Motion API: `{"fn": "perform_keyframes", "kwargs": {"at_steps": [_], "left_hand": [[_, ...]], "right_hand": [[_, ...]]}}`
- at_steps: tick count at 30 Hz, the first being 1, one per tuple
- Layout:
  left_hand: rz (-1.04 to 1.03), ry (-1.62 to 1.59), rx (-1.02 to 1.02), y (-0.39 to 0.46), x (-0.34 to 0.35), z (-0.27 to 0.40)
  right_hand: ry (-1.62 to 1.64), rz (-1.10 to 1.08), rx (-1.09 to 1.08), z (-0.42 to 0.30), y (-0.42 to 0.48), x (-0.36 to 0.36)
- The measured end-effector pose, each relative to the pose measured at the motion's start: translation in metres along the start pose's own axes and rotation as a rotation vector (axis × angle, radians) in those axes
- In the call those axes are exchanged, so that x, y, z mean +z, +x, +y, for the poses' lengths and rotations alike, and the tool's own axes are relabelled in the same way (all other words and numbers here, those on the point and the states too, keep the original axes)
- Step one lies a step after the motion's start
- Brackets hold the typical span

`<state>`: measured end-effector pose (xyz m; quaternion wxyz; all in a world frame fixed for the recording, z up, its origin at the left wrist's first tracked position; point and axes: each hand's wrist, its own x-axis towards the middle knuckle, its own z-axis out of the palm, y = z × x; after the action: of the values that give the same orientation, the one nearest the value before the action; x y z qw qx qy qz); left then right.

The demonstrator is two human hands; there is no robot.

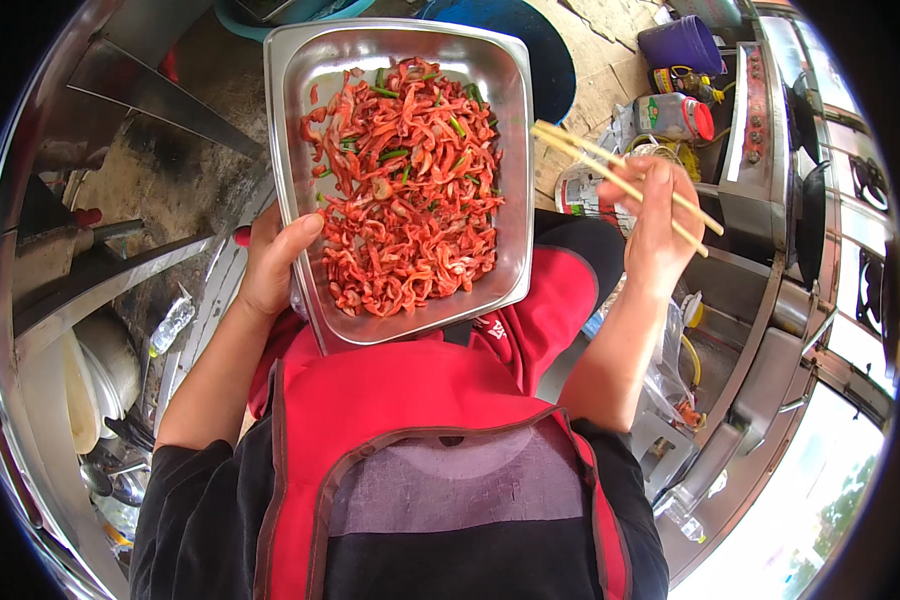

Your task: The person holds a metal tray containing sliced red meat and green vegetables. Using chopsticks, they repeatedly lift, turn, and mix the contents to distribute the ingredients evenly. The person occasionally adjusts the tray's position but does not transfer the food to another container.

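Note:
A deep rectangular stainless steel pan [427,324] rests tilted over my lap. Inside it lies a heap of red-coated raw meat strips [412,195], with pieces of green onion [394,155] scattered through. My left hand [277,259] grips the pan's left side, thumb over the rim and fingers hidden beneath. Off the pan's right side, my right hand [656,217] holds a pair of light wooden chopsticks [581,146]. Their tips point up and left, close to the pan's right rim, with no food between them.
Beyond the pan sit a blue tub [547,45] and a teal basin [251,28]. To the right are a purple bucket [679,46], an oil bottle [686,81], a red-lidded plastic jar [667,118], a white pail [581,191] and a metal gas stove [750,142]. A plastic bottle [172,326] lies left.

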<state>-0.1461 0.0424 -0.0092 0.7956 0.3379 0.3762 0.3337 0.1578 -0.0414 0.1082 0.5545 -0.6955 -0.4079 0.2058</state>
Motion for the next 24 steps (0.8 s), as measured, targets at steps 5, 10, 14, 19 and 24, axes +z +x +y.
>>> {"fn": "perform_keyframes", "kwargs": {"at_steps": [5,10,14,19,24], "left_hand": [[-0.040,0.066,-0.022,0.002,-0.013,-0.003],[-0.040,0.051,-0.037,0.000,-0.010,-0.002],[-0.037,0.046,-0.050,0.000,-0.010,0.000],[-0.007,0.033,-0.030,-0.004,0.001,0.006],[-0.057,0.058,0.007,0.003,-0.015,-0.007]], "right_hand": [[-0.080,-0.046,0.044,0.002,0.016,0.013],[-0.163,-0.236,0.162,0.036,-0.015,0.026],[0.207,-0.393,0.187,0.014,-0.041,0.049],[0.038,-0.192,0.126,0.002,-0.034,0.032],[-0.149,-0.216,0.170,0.023,-0.043,0.017]]}}
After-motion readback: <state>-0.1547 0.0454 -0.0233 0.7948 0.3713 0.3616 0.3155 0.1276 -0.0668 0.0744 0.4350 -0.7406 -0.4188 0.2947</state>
